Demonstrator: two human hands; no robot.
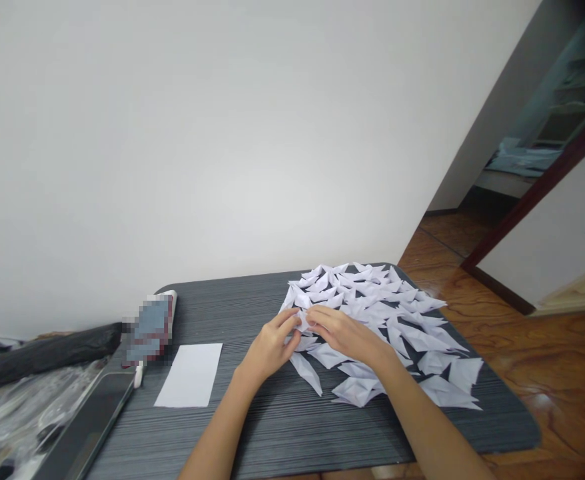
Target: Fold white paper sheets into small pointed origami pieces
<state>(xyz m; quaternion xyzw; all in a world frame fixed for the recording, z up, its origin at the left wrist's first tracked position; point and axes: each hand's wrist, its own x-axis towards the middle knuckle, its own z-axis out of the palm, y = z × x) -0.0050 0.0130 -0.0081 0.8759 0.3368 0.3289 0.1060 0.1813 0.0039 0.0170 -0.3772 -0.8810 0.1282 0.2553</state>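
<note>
Many white folded paper boats [372,310] lie spread over the right half of a dark grey wood-grain table [252,303]. At the left edge of this spread, my left hand [274,341] pinches a small folded paper boat [302,321] between thumb and fingers. From the other side, my right hand [345,332] closes its fingertips on the same folded paper. Its exact shape is partly covered by my fingers. Just below my hands, one slim paper boat [307,373] rests on the tabletop.
A flat white sheet stack [189,375] lies left of my hands. Farther left are a dark tablet-like panel [90,427], a blurred upright item [150,327] and clear plastic wrapping [22,413]. A white wall [252,147] borders the table's back; wooden floor [562,373] shows at right.
</note>
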